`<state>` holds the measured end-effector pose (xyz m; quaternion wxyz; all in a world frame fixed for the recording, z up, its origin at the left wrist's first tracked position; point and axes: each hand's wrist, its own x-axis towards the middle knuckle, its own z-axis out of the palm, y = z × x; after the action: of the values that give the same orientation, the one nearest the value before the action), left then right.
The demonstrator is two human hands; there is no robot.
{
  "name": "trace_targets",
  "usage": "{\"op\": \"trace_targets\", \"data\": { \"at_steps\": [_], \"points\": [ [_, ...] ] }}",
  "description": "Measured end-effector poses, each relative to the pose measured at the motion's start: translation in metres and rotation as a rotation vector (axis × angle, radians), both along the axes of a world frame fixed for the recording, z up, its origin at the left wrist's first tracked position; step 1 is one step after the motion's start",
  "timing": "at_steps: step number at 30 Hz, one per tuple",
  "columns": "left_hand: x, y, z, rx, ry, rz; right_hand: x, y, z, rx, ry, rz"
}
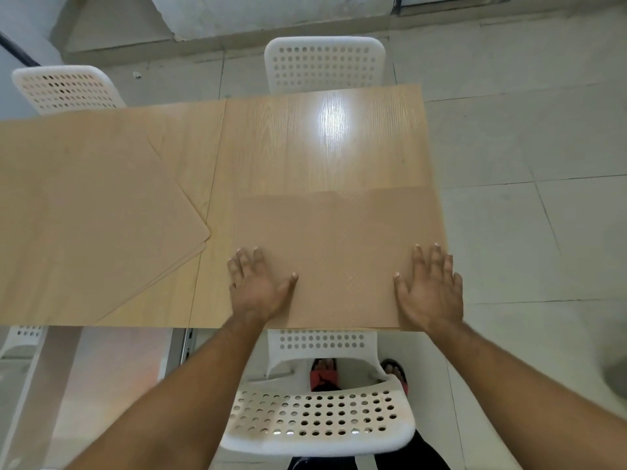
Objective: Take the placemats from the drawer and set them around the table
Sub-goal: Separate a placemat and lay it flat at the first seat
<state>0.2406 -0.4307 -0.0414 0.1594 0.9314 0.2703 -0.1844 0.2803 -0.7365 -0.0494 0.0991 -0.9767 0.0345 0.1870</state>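
Note:
A tan placemat (339,239) lies flat at the near right end of the light wooden table (305,144). My left hand (258,286) rests flat on its left edge, fingers straight. Over at the mat's right edge my right hand (431,286) lies flat too, fingers spread. A stack of tan placemats (95,215) lies skewed on the left part of the table, one rounded corner pointing towards the mat under my hands.
White perforated chairs stand around the table: one at the far side (324,62), one at the far left (64,89), one right in front of me (319,415). Grey tiled floor (526,164) lies to the right. My sandalled feet show below the table.

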Motion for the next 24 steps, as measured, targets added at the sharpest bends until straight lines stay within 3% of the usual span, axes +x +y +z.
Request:
{"op": "trace_targets", "data": {
  "at_steps": [24],
  "points": [
    [-0.0056, 0.0038, -0.0013, -0.025, 0.040, -0.097, -0.0076, 0.0010, -0.0082, -0.034, -0.027, -0.008]
  ]
}}
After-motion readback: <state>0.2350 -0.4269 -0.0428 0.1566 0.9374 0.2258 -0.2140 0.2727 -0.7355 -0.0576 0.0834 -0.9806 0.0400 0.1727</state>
